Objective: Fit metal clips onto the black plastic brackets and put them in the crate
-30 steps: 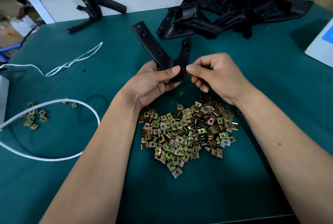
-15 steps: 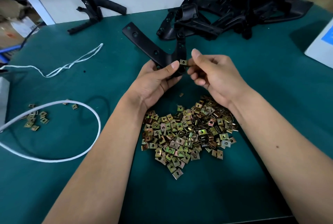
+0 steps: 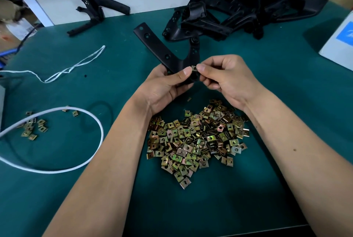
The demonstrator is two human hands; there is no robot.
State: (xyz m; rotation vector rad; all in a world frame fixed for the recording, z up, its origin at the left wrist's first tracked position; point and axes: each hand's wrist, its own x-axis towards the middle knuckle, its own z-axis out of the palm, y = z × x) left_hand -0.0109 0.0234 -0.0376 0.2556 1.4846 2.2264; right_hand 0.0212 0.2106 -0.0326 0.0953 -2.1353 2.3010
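A black Y-shaped plastic bracket (image 3: 162, 51) is held above the green table, its two arms pointing away from me. My left hand (image 3: 166, 87) grips its lower stem, thumb across the front. My right hand (image 3: 227, 78) pinches a small brass-coloured metal clip (image 3: 194, 68) against the bracket's near end, right beside my left thumb. A large heap of the same metal clips (image 3: 196, 141) lies on the table just below both hands. No crate is in view.
A pile of black brackets (image 3: 248, 9) fills the back right. One more bracket (image 3: 95, 13) lies at the back left. White cord (image 3: 57, 137) loops at the left around a few stray clips (image 3: 32, 128). A white box (image 3: 342, 42) stands at the right edge.
The bracket has been turned and shifted in my left hand. The clip, hidden a second ago, now shows between my right fingertips at the bracket's end.
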